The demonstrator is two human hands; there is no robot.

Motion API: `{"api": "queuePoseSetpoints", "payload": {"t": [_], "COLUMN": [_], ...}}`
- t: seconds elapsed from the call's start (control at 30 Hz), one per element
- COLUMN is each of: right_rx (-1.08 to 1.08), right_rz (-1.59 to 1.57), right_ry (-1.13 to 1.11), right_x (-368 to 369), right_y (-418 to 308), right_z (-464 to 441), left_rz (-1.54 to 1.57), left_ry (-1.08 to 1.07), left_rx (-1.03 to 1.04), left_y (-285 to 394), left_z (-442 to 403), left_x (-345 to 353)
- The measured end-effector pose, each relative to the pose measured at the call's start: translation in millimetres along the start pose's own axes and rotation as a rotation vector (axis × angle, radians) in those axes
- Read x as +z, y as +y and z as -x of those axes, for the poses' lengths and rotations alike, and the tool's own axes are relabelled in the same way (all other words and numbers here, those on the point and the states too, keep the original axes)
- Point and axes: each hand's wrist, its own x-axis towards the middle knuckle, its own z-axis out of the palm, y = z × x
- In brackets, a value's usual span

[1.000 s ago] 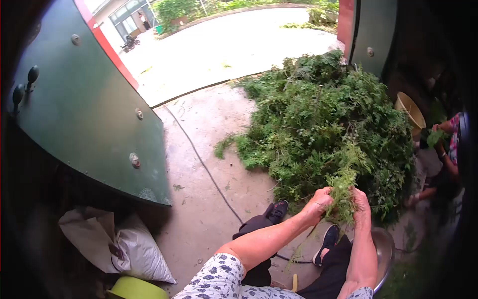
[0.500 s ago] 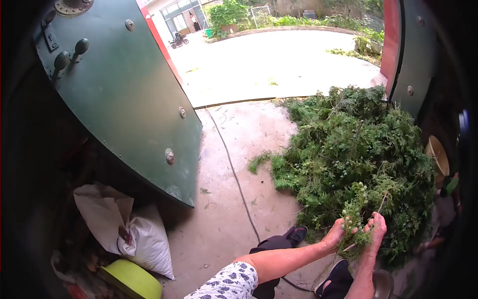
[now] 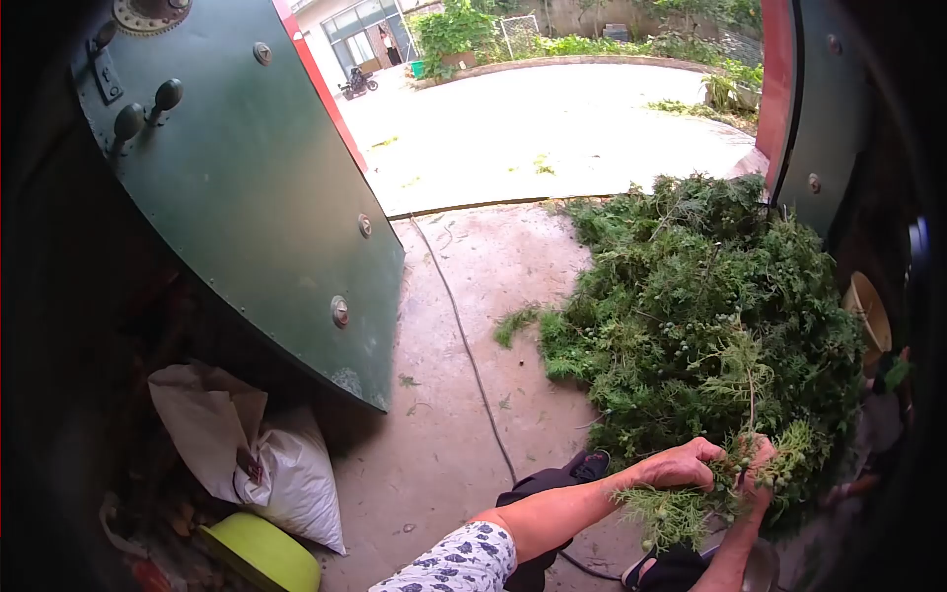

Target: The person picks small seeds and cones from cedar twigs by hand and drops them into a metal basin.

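Note:
Low at the right, my two hands are close together at the near edge of a big heap of green conifer cuttings (image 3: pixel 681 306). My right hand (image 3: pixel 758 462) is closed around a leafy conifer branch (image 3: pixel 752 380), whose thin stem rises above the fist. My left hand (image 3: pixel 683 466) is beside it, thumb and fingers curled closed on the sprigs of that same branch. Green foliage hangs below both hands, and small round cones show among the leaves. Part of a metal bowl (image 3: pixel 762 567) is visible beneath my right forearm.
A green metal door (image 3: pixel 247 197) stands ajar at left. Below it are a white sack (image 3: pixel 296 483) and a yellow-green basin (image 3: pixel 261 553). A cable (image 3: pixel 464 340) crosses the concrete floor. A tan basin (image 3: pixel 868 311) is at right. Far outside stands a person (image 3: pixel 390 44) near a motorbike (image 3: pixel 357 83).
My left hand has turned and its fingers have curled in against the right hand. The branch has shifted, with foliage now spreading below and to the right of the hands.

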Motion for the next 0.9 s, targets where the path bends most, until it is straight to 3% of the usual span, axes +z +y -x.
{"api": "queuePoseSetpoints", "payload": {"t": [0.1, 0.13, 0.23, 0.27, 0.4, 0.5, 0.57, 0.6, 0.63, 0.7, 0.73, 0.77, 0.83, 0.9], "right_rx": [-0.072, -0.028, 0.079, 0.217, 0.124, -0.005, 0.151, 0.248, 0.567, 0.029, -0.253, -0.252, 0.188, 0.067], "right_rz": [0.208, 0.435, 0.204, 0.201, 0.281, 0.125, 0.107, 0.264, 0.147, 0.162, 0.268, 0.265, 0.153, 0.172], "right_ry": [0.079, 0.193, 0.152, 0.042, -0.060, -0.015, 0.071, 0.116, 0.224, 0.424, 0.177, 0.175, 0.418, 0.456], "right_x": [14.0, 18.4, 43.8, 44.1, 65.6, 67.6, 58.1, 54.8, 61.2, 11.8, 0.4, -1.5, -0.5, -30.9], "right_y": [-29.5, -34.2, -49.8, -52.7, -89.5, -86.5, -95.2, -101.6, -137.1, -49.4, -52.8, -50.1, -68.2, -64.1], "right_z": [-0.6, 0.2, 1.8, -0.3, -5.0, -6.1, -4.9, -16.1, -19.7, -17.9, -25.0, -25.5, -25.2, -30.4], "left_rz": [0.104, 0.141, 0.178, 0.203, 0.278, 0.226, 0.326, 0.274, 0.221, 0.051, 0.049, 0.046, 0.019, -0.006], "left_ry": [0.007, 0.026, 0.158, 0.213, 0.249, 0.200, 0.151, 0.116, 0.081, 0.127, 0.123, 0.121, 0.165, 0.207], "left_rx": [0.083, 0.134, 0.054, 0.141, 0.089, 0.062, 0.070, 0.066, 0.062, 0.114, 0.134, 0.154, 0.121, 0.091], "left_y": [-3.4, -3.2, -2.8, -6.1, -6.3, -6.7, -7.9, -10.6, -11.3, 1.2, 0.7, 0.9, 13.2, 14.7], "left_z": [-1.8, -2.2, -0.4, -4.1, -2.5, -1.1, 1.7, 3.8, 6.1, 16.7, 16.0, 15.9, 19.8, 21.9], "left_x": [5.3, 6.8, 5.1, 4.2, 10.9, 9.5, 11.2, 10.3, 8.9, 1.3, 2.4, 3.4, 0.9, -5.5]}}
